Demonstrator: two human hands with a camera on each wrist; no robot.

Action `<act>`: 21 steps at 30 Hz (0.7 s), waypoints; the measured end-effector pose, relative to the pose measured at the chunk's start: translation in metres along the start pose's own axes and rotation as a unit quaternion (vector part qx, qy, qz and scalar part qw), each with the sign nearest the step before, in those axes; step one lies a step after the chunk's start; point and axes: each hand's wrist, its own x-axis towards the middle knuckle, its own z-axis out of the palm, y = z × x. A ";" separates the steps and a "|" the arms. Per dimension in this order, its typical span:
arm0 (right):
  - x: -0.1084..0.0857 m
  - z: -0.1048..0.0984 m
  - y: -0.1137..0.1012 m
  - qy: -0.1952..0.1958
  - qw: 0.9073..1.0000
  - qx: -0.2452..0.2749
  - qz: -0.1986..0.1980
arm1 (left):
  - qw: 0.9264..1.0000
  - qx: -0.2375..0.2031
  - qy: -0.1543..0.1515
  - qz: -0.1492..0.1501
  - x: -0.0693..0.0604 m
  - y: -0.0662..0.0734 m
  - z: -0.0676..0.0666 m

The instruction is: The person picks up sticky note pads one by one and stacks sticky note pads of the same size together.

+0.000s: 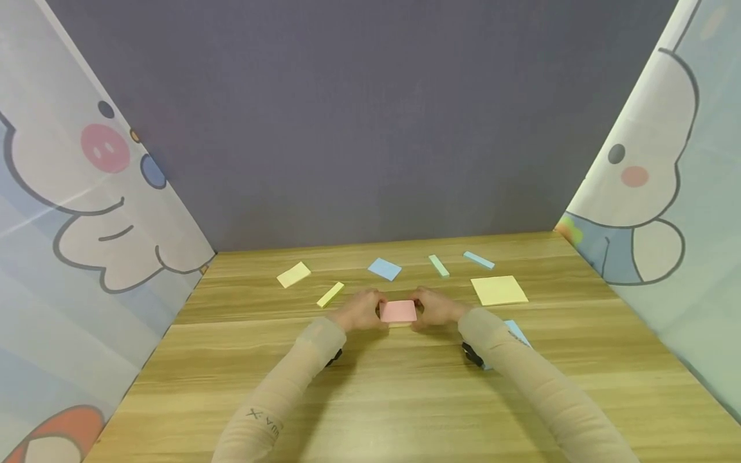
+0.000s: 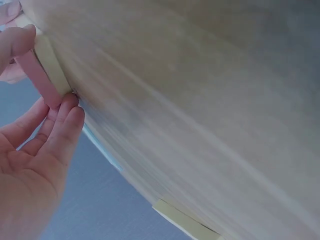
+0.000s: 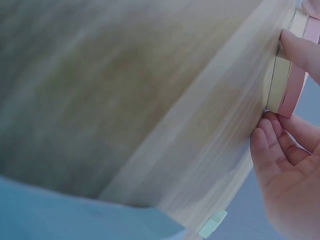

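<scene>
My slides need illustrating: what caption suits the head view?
Left hand and right hand hold a pink pad stacked on a yellow pad at a wooden table.

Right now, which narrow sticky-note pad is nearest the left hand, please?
The narrow yellow pad; the narrow green pad and narrow blue pad lie farther away.

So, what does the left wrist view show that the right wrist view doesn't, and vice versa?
Only the left wrist view: a yellow strip at the bottom, a thin light blue edge past the fingertips, and the left hand filling the lower left.

Only the right wrist view: a large blue piece across the lower left, a mint green strip at the bottom, and the right hand at lower right.

Both: the pink pad stacked on a yellow pad, the wooden table and grey-blue backdrop.
</scene>
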 end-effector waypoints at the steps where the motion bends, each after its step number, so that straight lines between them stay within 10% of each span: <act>1: 0.000 0.000 0.000 0.000 1.000 0.002 -0.002 | 1.000 -0.003 -0.001 -0.001 0.000 0.000 0.001; 21: -0.001 0.000 0.001 0.002 1.000 0.006 -0.011 | 1.000 -0.015 -0.008 -0.018 -0.002 0.005 0.001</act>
